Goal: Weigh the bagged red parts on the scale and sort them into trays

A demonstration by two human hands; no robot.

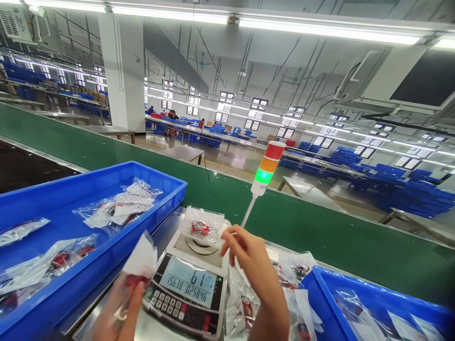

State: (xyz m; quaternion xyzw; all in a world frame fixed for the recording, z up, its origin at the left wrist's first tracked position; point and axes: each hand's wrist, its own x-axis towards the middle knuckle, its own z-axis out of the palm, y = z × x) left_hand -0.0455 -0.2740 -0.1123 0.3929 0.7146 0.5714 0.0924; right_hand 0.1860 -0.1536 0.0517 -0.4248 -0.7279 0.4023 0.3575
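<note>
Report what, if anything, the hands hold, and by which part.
The left hand holds a bag by its lower part, near the red contents; blur hides the exact grip. The right hand appears to hold nothing.

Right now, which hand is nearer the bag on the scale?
The right hand, just right of the bag. The left hand is farther, left of the keypad, holding another bag.

scale display (188,281) | top: 61 | lower left: digits 15638 | lower right: 0.25846

Bright tube lights (329,30) run overhead. Dark-framed windows (224,106) line the far wall (241,100), beyond a thick pillar (121,71) and shiny floor (241,163).
</note>
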